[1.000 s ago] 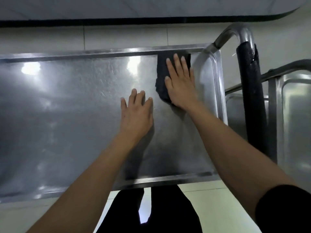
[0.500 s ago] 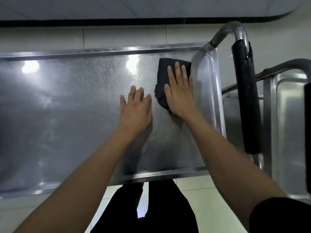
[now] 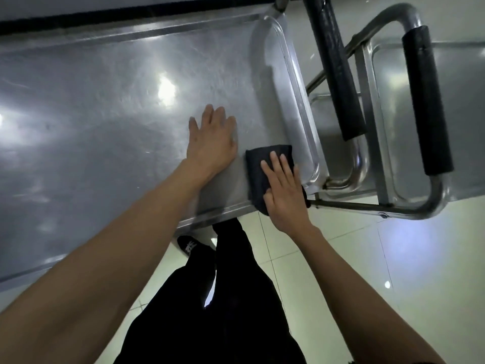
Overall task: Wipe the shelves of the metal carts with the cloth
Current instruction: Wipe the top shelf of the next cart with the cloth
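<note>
The top shelf [image 3: 110,106] of a shiny metal cart fills the left and middle of the head view. A dark folded cloth [image 3: 258,170] lies at the shelf's near right corner, partly over the front rim. My right hand [image 3: 284,191] presses flat on the cloth with straight fingers. My left hand [image 3: 212,139] rests flat on the bare shelf just left of the cloth, fingers spread.
A second metal cart [image 3: 425,82] stands close on the right, its shelf lower and its handle wrapped in black foam [image 3: 426,101]. The first cart's own black-padded handle [image 3: 337,67] rises between them. My dark trousers and a shoe [image 3: 190,245] stand on pale floor tiles.
My right hand has dragged the cloth from the far right corner of the shelf toward me to the near right corner. The left hand stayed flat. My view has swung to the right.
</note>
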Demonstrator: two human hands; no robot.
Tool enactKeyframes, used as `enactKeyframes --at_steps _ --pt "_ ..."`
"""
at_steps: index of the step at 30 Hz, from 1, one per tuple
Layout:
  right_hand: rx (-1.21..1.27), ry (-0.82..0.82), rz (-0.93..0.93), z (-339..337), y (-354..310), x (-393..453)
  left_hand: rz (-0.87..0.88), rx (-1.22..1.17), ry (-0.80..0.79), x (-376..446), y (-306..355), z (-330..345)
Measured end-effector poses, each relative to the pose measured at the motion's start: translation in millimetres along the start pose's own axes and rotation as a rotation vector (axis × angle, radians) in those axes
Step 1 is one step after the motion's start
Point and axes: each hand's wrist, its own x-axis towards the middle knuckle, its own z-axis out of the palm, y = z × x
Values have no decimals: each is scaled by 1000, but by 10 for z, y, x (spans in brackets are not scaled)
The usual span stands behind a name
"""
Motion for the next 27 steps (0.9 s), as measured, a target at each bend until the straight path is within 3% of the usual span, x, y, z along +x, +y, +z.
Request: enactKeyframes --at_steps 10,17,23,27 --pt "-18 10 160 -48 -52 518 -31 -35 21 535 -70 -142" --pt "-10 18 86 -427 105 1848 -116 -18 18 637 -11 -123" --pt "-9 90 149 -793 81 3282 -106 15 27 643 -64 -86" --pt "1 94 109 -861 109 3556 -122 -5 29 676 -95 -65"
